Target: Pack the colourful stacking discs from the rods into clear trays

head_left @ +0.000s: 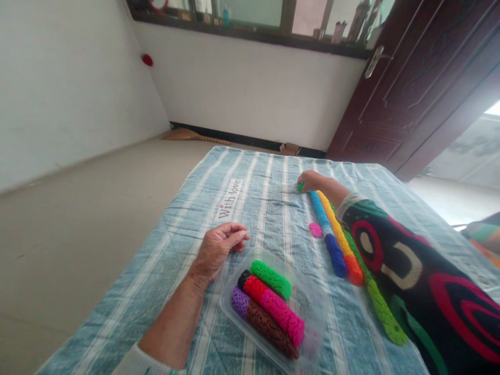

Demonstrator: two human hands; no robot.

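My right hand (310, 181) pinches a green disc (300, 186) at the far end of several rows of stacked discs on the cloth. Side by side lie a blue row (328, 234), a yellow-orange row (341, 234) and a green row (377, 297), the last partly hidden under my right sleeve. To their left a single pink disc (315, 229) lies flat. My left hand (224, 242) rests by a clear plastic box (318, 312), fingers curled in and nothing visible in them. Inside the box are a green stack (271, 278), a black-red-pink stack (273, 307) and a purple-brown stack (265, 323).
A blue-and-white striped cloth (187, 224) with the words "With love" covers the table. Past its far edge are a broom (191, 135) and a small cardboard box (289, 149) on the floor. A dark red door (406, 88) stands back right. Part of another person's arm (484, 234) shows at the right edge.
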